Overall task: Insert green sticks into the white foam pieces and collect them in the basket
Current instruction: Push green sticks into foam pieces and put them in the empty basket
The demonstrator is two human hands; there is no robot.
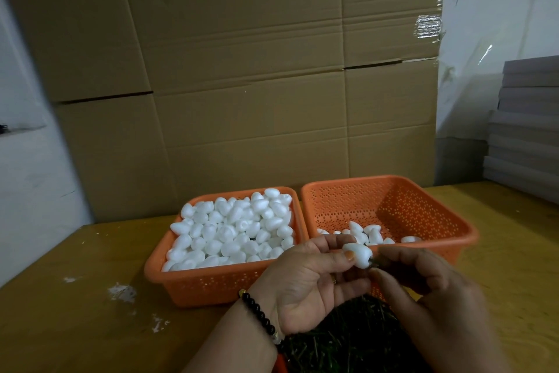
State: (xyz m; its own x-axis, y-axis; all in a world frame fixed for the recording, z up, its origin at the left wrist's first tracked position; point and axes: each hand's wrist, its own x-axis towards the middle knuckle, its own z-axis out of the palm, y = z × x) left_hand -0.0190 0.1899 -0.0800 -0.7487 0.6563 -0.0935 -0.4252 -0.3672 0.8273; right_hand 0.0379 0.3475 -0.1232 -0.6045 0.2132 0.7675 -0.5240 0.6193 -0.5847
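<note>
Your left hand (305, 282) is pinching a white foam piece (358, 254). Your right hand (423, 279) is gripping a green stick (372, 264) at its base, fingers curled.

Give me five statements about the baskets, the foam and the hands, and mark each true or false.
1. The left basket is heaped with foam pieces. True.
2. The right basket is full to the rim. False: only a few pieces lie on its floor near the front.
3. The left hand holds a foam piece in its grip. True.
4. The right hand rests flat on the table. False: it is raised, its fingers at the stick entering the foam piece.
5. The green sticks lie in a pile below the hands. True.
</note>
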